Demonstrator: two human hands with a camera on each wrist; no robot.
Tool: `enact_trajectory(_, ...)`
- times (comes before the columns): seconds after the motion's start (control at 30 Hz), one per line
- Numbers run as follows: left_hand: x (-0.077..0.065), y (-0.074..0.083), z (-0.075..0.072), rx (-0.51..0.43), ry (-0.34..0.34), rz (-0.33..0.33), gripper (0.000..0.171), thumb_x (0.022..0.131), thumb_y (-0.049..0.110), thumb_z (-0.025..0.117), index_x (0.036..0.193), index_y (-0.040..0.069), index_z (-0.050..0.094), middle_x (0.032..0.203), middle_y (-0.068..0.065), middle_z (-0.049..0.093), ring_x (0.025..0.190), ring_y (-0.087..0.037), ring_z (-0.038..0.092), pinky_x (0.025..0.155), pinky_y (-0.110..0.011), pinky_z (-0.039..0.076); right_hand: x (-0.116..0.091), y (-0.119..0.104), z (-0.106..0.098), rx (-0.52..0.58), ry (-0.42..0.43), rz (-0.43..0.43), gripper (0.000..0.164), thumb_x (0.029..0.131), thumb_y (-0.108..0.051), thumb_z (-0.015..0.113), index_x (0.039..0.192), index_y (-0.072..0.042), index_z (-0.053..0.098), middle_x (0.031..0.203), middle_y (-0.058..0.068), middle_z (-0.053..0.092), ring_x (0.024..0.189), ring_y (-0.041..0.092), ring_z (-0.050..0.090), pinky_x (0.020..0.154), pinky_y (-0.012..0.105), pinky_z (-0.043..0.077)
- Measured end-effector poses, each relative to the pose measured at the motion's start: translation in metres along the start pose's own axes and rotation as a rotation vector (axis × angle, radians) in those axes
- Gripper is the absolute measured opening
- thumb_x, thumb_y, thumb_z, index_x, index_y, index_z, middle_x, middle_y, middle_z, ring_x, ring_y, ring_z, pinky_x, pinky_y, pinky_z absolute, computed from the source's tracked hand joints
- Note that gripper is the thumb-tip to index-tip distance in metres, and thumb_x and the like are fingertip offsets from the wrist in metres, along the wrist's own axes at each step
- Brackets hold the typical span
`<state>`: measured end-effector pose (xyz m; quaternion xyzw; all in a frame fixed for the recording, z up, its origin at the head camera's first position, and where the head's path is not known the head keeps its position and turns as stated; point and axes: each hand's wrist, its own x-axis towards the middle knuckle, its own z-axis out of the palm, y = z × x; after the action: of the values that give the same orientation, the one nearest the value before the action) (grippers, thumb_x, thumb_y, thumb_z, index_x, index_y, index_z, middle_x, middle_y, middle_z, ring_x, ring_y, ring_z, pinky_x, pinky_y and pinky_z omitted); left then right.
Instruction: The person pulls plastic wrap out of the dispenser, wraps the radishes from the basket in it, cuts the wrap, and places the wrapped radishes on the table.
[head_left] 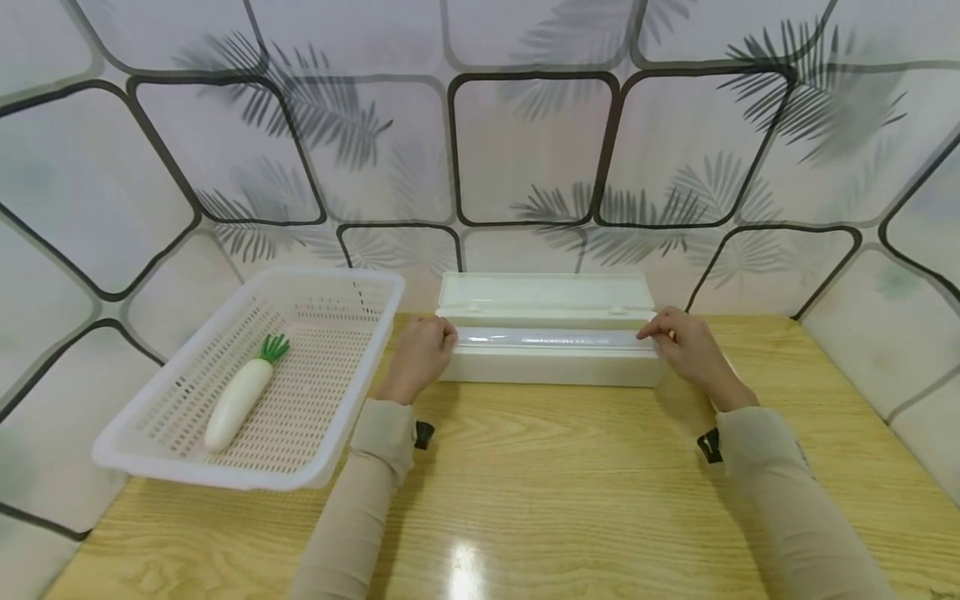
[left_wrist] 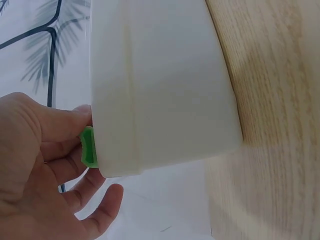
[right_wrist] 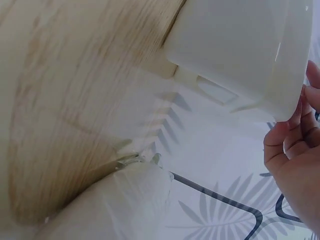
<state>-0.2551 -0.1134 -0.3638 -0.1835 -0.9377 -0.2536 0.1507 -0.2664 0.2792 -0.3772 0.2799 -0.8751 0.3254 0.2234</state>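
A long white cling film dispenser [head_left: 551, 367] lies across the table, its lid [head_left: 546, 292] raised at the back. Shiny clear cling film [head_left: 547, 337] shows along its top. At the dispenser's left end my left hand [head_left: 422, 354] has curled fingers and appears to pinch the film's edge. A small green slider [left_wrist: 89, 147] sits by those fingers in the left wrist view. At the right end my right hand [head_left: 686, 346] pinches the film between thumb and forefinger. The film itself is hard to make out in both wrist views.
A white perforated basket [head_left: 393, 304] stands on the left, holding a white radish [head_left: 238, 406] with green leaf stubs. A pale rounded object [right_wrist: 125, 202] covered in clear film lies near the right wrist. A patterned wall [head_left: 532, 150] rises behind the wooden table [head_left: 570, 475].
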Motion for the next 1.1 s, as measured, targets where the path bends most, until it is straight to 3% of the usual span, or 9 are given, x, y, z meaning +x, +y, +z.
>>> enact_trajectory(0.13, 0.002, 0.0, 0.001, 0.006, 0.016, -0.008, 0.01, 0.098, -0.002, 0.061, 0.096, -0.007, 0.069, 0.095, -0.018, 0.071, 0.096, -0.036, 0.064, 0.099, -0.047, 0.046, 0.001, -0.001, 0.0, -0.007, 0.006, -0.024, 0.023, 0.088, 0.022, 0.059, 0.087, 0.005, 0.075, 0.084, 0.013, 0.062, 0.063, 0.01, 0.04, 0.054, 0.024, 0.036)
enact_trajectory(0.37, 0.005, 0.001, 0.002, -0.034, 0.037, -0.042, 0.009, 0.1, 0.0, 0.059, 0.099, -0.006, 0.066, 0.097, -0.017, 0.066, 0.097, -0.035, 0.061, 0.089, -0.045, 0.051, 0.002, -0.001, 0.002, -0.034, 0.041, -0.031, 0.016, 0.079, 0.021, 0.07, 0.085, 0.006, 0.073, 0.084, 0.013, 0.061, 0.07, 0.022, 0.056, 0.06, 0.019, 0.044)
enact_trajectory(0.63, 0.014, -0.003, 0.002, -0.093, 0.028, -0.001, 0.01, 0.102, 0.0, 0.056, 0.102, -0.007, 0.062, 0.095, -0.019, 0.072, 0.086, -0.033, 0.069, 0.074, -0.042, 0.056, 0.004, 0.0, 0.006, -0.002, 0.134, 0.053, 0.017, 0.08, 0.02, 0.072, 0.092, 0.009, 0.066, 0.079, 0.015, 0.064, 0.068, 0.018, 0.056, 0.063, 0.01, 0.041)
enact_trajectory(0.83, 0.016, -0.004, 0.001, -0.157, 0.043, 0.019, 0.009, 0.103, 0.0, 0.056, 0.101, -0.006, 0.062, 0.094, -0.02, 0.071, 0.085, -0.032, 0.069, 0.073, -0.043, 0.056, 0.005, 0.002, 0.008, -0.044, 0.154, 0.041, 0.011, 0.083, 0.017, 0.072, 0.086, 0.007, 0.072, 0.082, 0.015, 0.065, 0.069, 0.02, 0.056, 0.064, 0.01, 0.04)
enact_trajectory(0.97, 0.016, -0.004, 0.001, -0.184, 0.026, 0.012, 0.014, 0.1, 0.0, 0.06, 0.111, -0.008, 0.064, 0.097, -0.02, 0.07, 0.087, -0.032, 0.067, 0.075, -0.043, 0.056, 0.006, 0.002, 0.008, -0.031, 0.162, 0.05, 0.009, 0.085, 0.017, 0.071, 0.087, 0.008, 0.07, 0.085, 0.018, 0.065, 0.075, 0.03, 0.062, 0.073, 0.005, 0.041)
enact_trajectory(1.03, 0.016, -0.004, 0.001, -0.178, 0.019, 0.008, 0.018, 0.097, -0.002, 0.062, 0.113, -0.009, 0.066, 0.099, -0.02, 0.07, 0.089, -0.032, 0.067, 0.078, -0.042, 0.057, 0.005, 0.0, 0.007, -0.021, 0.15, 0.077, 0.008, 0.087, 0.015, 0.07, 0.089, 0.008, 0.07, 0.087, 0.02, 0.068, 0.08, 0.037, 0.066, 0.077, 0.01, 0.045)
enact_trajectory(1.1, 0.017, -0.004, 0.002, -0.162, 0.013, 0.007, 0.017, 0.096, -0.005, 0.064, 0.112, -0.009, 0.068, 0.1, -0.02, 0.071, 0.09, -0.031, 0.067, 0.079, -0.04, 0.057, 0.005, -0.003, 0.007, 0.0, 0.133, 0.123, 0.006, 0.09, 0.013, 0.068, 0.091, 0.008, 0.069, 0.089, 0.022, 0.071, 0.085, 0.041, 0.068, 0.082, 0.021, 0.053)
